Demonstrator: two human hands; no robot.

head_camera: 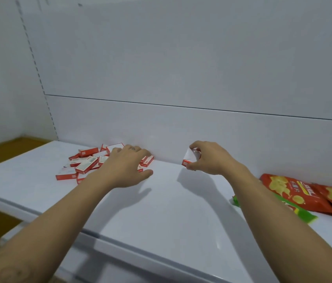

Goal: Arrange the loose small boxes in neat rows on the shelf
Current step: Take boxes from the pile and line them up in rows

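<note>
Fingers (194, 151) on my right hand (209, 158) are pinched around one small red and white box (189, 158), holding it tilted on a corner right at the spot where the shelf (161, 211) meets the back wall (181, 123). My left hand (127, 166) is spread flat and open over the pile of loose boxes (85, 164), holding nothing, just resting on the right edge of the heap, with a couple of boxes poking out from under it.

So nothing is lined up yet, this looks like box number one of the row. My plan for doing it well: set this one down flat, long side snug against the back wall, label facing up or out, and square it before letting go, because every later box copies whatever angle the first one has. Then feed from the pile with the left, one at a time, and butt each against the last.

Watch out for the chip bags (295, 193) off to the right, near the front. I'd rather build the row leftward toward the pile than crowd into those. Light cardboard slides easily on this slick surface, so gentle nudges only.
</note>
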